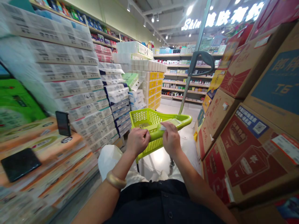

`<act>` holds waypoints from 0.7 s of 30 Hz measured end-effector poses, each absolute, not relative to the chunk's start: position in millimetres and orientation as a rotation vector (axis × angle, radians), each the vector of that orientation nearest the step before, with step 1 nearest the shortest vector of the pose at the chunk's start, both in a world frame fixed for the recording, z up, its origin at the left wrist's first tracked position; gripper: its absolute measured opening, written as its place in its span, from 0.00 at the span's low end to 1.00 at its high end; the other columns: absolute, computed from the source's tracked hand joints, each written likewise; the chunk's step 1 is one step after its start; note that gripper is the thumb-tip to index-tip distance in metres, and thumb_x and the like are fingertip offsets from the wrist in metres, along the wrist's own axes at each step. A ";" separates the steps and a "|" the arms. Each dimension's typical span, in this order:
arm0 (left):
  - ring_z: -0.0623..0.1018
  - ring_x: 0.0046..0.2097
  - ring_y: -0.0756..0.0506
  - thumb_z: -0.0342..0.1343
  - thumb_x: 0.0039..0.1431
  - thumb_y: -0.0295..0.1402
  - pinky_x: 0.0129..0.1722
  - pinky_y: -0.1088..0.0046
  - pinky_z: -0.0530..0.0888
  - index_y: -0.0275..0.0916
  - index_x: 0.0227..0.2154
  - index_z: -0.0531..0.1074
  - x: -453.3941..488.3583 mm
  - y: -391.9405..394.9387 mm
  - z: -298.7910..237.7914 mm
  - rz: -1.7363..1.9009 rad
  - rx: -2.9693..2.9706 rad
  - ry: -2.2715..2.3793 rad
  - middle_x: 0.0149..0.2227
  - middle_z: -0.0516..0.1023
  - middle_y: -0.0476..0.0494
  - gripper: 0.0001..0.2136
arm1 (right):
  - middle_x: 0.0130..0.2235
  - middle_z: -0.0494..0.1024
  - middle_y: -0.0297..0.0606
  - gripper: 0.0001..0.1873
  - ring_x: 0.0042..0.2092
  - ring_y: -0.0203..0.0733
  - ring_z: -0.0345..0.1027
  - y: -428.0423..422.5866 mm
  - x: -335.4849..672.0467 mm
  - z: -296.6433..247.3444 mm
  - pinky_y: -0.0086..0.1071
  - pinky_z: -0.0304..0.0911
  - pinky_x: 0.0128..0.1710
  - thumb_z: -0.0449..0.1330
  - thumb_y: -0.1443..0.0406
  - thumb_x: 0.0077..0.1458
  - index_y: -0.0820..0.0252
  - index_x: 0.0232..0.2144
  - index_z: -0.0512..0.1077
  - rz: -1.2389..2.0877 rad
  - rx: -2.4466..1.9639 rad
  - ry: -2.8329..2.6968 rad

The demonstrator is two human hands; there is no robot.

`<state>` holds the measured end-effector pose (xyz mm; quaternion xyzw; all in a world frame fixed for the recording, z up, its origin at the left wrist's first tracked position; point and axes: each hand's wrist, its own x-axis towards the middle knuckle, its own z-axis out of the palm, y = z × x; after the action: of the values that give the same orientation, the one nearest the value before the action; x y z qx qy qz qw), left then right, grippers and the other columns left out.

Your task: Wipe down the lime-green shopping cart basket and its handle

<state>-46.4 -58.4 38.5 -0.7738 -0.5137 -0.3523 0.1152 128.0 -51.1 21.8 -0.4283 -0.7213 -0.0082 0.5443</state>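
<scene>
A lime-green shopping basket with perforated sides stands on a wheeled frame right in front of me. My left hand is closed around the left end of its green handle bar. On the right part of that bar rests my right hand, its fingers bent and pinching a small crumpled white wipe. The wipe lies against the handle, and most of it is hidden under the fingers. The basket's interior shows only in part.
Wrapped paper packs are stacked high on the left. A phone stands upright on orange packs, near a dark flat device. Cardboard cartons line the right side. A slanted pole carries a grey looped handle; stocked shelves stand behind.
</scene>
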 end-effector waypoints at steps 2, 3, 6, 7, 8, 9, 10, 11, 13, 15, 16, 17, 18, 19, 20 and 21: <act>0.68 0.26 0.46 0.44 0.61 0.33 0.33 0.68 0.61 0.41 0.16 0.65 -47.1 -58.6 38.7 -1.044 -2.282 -1.502 0.19 0.70 0.46 0.17 | 0.50 0.74 0.42 0.25 0.55 0.45 0.64 -59.8 112.4 26.0 0.41 0.59 0.60 0.48 0.75 0.54 0.56 0.50 0.72 0.003 -0.919 -1.882; 0.68 0.26 0.46 0.44 0.60 0.33 0.32 0.68 0.61 0.41 0.16 0.65 -47.6 -58.8 38.8 -1.049 -2.285 -1.504 0.19 0.70 0.46 0.17 | 0.50 0.74 0.41 0.24 0.55 0.44 0.65 -60.3 109.9 28.1 0.40 0.59 0.60 0.48 0.75 0.54 0.55 0.49 0.73 0.013 -0.897 -1.933; 0.67 0.26 0.47 0.44 0.60 0.34 0.32 0.68 0.62 0.41 0.16 0.64 -49.3 -59.6 38.4 -1.060 -2.276 -1.510 0.18 0.69 0.46 0.17 | 0.48 0.76 0.41 0.23 0.51 0.44 0.67 -45.7 127.3 32.7 0.40 0.62 0.57 0.49 0.75 0.54 0.55 0.47 0.74 0.022 -0.974 -1.888; 0.67 0.26 0.47 0.44 0.60 0.34 0.32 0.68 0.62 0.41 0.15 0.64 -49.8 -60.1 38.2 -1.065 -2.270 -1.510 0.18 0.69 0.47 0.17 | 0.47 0.76 0.41 0.22 0.51 0.45 0.68 -37.2 139.2 33.6 0.41 0.62 0.57 0.48 0.74 0.54 0.56 0.46 0.74 0.013 -1.029 -1.828; 0.67 0.26 0.47 0.44 0.60 0.34 0.32 0.68 0.61 0.41 0.15 0.63 -50.1 -60.7 38.0 -1.069 -2.263 -1.509 0.18 0.68 0.47 0.18 | 0.46 0.77 0.42 0.22 0.50 0.45 0.68 -28.5 151.8 34.3 0.42 0.63 0.56 0.48 0.74 0.54 0.57 0.45 0.75 -0.003 -1.091 -1.760; 0.67 0.26 0.47 0.44 0.60 0.34 0.32 0.68 0.61 0.41 0.15 0.63 -50.3 -61.5 37.7 -1.072 -2.256 -1.507 0.18 0.68 0.47 0.18 | 0.45 0.77 0.42 0.22 0.49 0.46 0.68 -20.6 163.5 35.0 0.43 0.63 0.56 0.48 0.74 0.53 0.57 0.44 0.75 -0.020 -1.155 -1.691; 0.67 0.26 0.47 0.44 0.60 0.34 0.32 0.68 0.61 0.42 0.15 0.63 -50.4 -62.4 37.4 -1.072 -2.249 -1.507 0.18 0.68 0.47 0.18 | 0.44 0.77 0.43 0.21 0.49 0.46 0.68 -14.4 172.7 35.7 0.43 0.63 0.55 0.48 0.73 0.53 0.58 0.44 0.75 -0.034 -1.215 -1.628; 0.67 0.26 0.47 0.44 0.60 0.34 0.32 0.68 0.61 0.42 0.15 0.63 -50.3 -63.5 37.2 -1.071 -2.243 -1.505 0.18 0.67 0.47 0.18 | 0.44 0.77 0.44 0.21 0.48 0.47 0.68 -10.8 178.1 36.6 0.44 0.63 0.55 0.49 0.73 0.53 0.59 0.43 0.76 -0.041 -1.262 -1.579; 0.67 0.26 0.47 0.44 0.61 0.34 0.32 0.68 0.61 0.42 0.15 0.63 -49.9 -65.7 36.9 -1.065 -2.243 -1.496 0.18 0.67 0.47 0.18 | 0.45 0.77 0.45 0.20 0.49 0.47 0.68 -12.5 175.0 38.9 0.44 0.63 0.55 0.49 0.72 0.53 0.60 0.44 0.76 -0.028 -1.295 -1.562; 0.67 0.26 0.47 0.43 0.61 0.34 0.32 0.68 0.61 0.42 0.15 0.63 -49.6 -68.1 36.7 -1.058 -2.250 -1.480 0.17 0.67 0.47 0.18 | 0.47 0.77 0.44 0.19 0.50 0.46 0.69 -24.5 156.0 42.0 0.42 0.63 0.55 0.50 0.72 0.55 0.59 0.44 0.76 0.019 -1.223 -1.686; 0.67 0.26 0.47 0.43 0.61 0.34 0.32 0.68 0.61 0.42 0.15 0.63 -49.7 -69.2 36.6 -1.055 -2.256 -1.467 0.17 0.67 0.47 0.18 | 0.48 0.77 0.43 0.19 0.50 0.45 0.69 -32.3 143.8 43.7 0.41 0.63 0.56 0.50 0.72 0.55 0.58 0.44 0.76 0.046 -1.159 -1.782; 0.67 0.26 0.46 0.43 0.62 0.34 0.32 0.68 0.61 0.42 0.15 0.63 -50.2 -70.4 36.4 -1.053 -2.261 -1.452 0.18 0.67 0.47 0.18 | 0.48 0.77 0.42 0.18 0.51 0.45 0.69 -40.0 132.0 45.4 0.41 0.63 0.56 0.51 0.71 0.56 0.57 0.44 0.76 0.070 -1.095 -1.875; 0.67 0.26 0.46 0.42 0.62 0.34 0.32 0.68 0.61 0.42 0.15 0.62 -50.9 -71.5 36.2 -1.052 -2.265 -1.435 0.18 0.68 0.47 0.18 | 0.48 0.77 0.40 0.17 0.51 0.45 0.69 -46.5 122.5 46.9 0.41 0.63 0.56 0.52 0.71 0.56 0.55 0.43 0.77 0.090 -1.042 -1.951; 0.67 0.26 0.46 0.42 0.62 0.34 0.32 0.68 0.62 0.42 0.16 0.62 -51.9 -72.8 36.0 -1.051 -2.270 -1.420 0.18 0.68 0.47 0.18 | 0.48 0.77 0.39 0.17 0.51 0.44 0.69 -51.1 116.7 47.9 0.41 0.63 0.56 0.52 0.71 0.56 0.54 0.42 0.77 0.109 -1.009 -1.998; 0.68 0.26 0.46 0.42 0.62 0.34 0.32 0.68 0.62 0.42 0.16 0.62 -53.2 -74.1 35.8 -1.049 -2.277 -1.405 0.18 0.68 0.47 0.18 | 0.48 0.77 0.38 0.16 0.50 0.44 0.69 -53.3 115.3 48.4 0.40 0.63 0.55 0.53 0.71 0.56 0.53 0.41 0.78 0.124 -0.997 -2.014; 0.68 0.26 0.46 0.42 0.62 0.34 0.32 0.68 0.62 0.42 0.16 0.62 -54.5 -75.6 35.5 -1.048 -2.283 -1.395 0.18 0.68 0.47 0.19 | 0.47 0.78 0.38 0.16 0.50 0.43 0.70 -52.9 118.7 48.4 0.40 0.64 0.55 0.53 0.71 0.56 0.53 0.40 0.78 0.127 -1.006 -1.999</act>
<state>-54.5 -75.6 35.5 -0.7873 -0.4811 -0.3616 0.1338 118.7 -52.9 48.4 -0.4042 -0.8029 0.0510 0.4352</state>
